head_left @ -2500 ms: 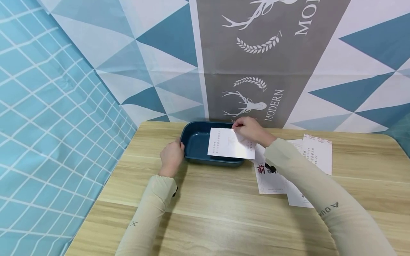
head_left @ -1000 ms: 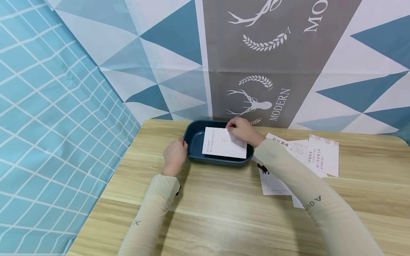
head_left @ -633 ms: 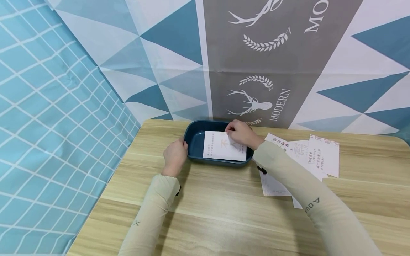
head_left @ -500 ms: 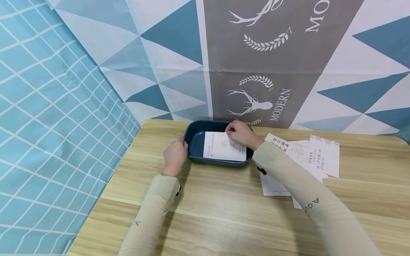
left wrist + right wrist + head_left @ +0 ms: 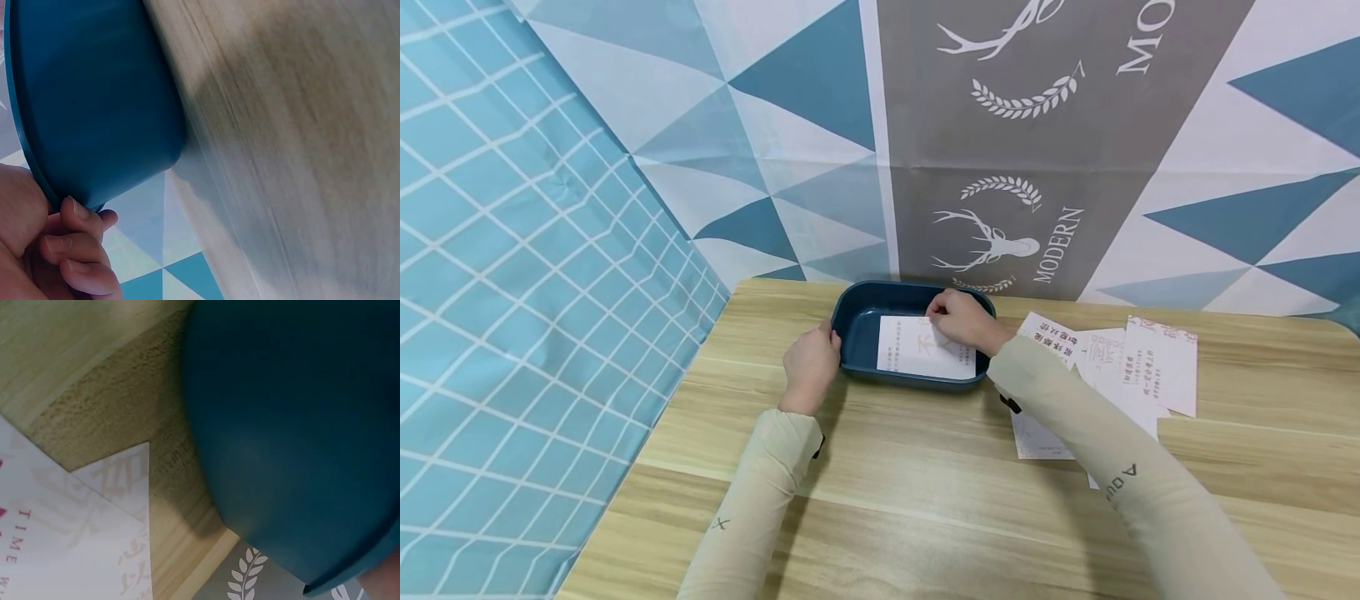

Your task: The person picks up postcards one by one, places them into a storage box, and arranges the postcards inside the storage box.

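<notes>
A dark blue rectangular bin [image 5: 917,382] stands on the wooden table near its back edge. My left hand [image 5: 811,365] grips the bin's left rim; in the left wrist view the fingers [image 5: 84,250] curl against the bin wall [image 5: 94,94]. A white printed card [image 5: 906,350] lies inside the bin, slightly tilted. My right hand [image 5: 966,319] reaches over the bin and pinches the card's far edge between thumb and forefinger. In the right wrist view the bin's outer wall [image 5: 287,437] hides nearly all of that hand.
Several white printed cards [image 5: 1165,367] lie overlapping on the table right of the bin, partly under my right forearm. Patterned wall coverings rise behind the table [image 5: 925,483] and along its left side.
The card has gone lower into the bin, and my right hand has sunk with it, first moving slightly left. My left hand has kept its grip on the rim.
</notes>
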Tool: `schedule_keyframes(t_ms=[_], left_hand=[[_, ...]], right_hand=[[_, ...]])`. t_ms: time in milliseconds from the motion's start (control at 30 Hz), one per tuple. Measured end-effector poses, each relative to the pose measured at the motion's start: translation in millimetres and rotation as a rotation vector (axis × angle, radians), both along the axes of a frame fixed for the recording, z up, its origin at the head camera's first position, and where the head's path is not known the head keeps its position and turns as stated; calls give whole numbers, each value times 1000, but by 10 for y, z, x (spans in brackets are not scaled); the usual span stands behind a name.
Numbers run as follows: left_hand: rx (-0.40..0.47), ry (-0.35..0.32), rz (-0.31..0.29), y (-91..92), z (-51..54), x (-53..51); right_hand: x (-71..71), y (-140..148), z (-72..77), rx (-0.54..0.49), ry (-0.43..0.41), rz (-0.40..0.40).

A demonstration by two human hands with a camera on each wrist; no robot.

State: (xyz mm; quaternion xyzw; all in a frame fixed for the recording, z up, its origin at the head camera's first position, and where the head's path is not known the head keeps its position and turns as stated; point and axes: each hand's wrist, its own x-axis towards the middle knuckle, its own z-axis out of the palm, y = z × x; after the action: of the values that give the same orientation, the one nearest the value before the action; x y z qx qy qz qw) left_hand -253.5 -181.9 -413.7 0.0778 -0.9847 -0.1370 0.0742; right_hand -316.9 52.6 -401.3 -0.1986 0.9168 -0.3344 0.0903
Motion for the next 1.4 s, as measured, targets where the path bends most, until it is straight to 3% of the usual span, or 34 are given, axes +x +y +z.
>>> schedule_keyframes(t_ms=[733, 1067, 1400], left_hand=[[16, -3, -2, -4, 17, -14], [18, -9, 5, 20, 57, -21], [26, -9, 9, 12, 21, 10]], right_hand=[[-75, -29, -173, 24, 15, 22], [-91, -33, -177, 38, 4, 20], [-105, -52, -251, 46, 25, 70]])
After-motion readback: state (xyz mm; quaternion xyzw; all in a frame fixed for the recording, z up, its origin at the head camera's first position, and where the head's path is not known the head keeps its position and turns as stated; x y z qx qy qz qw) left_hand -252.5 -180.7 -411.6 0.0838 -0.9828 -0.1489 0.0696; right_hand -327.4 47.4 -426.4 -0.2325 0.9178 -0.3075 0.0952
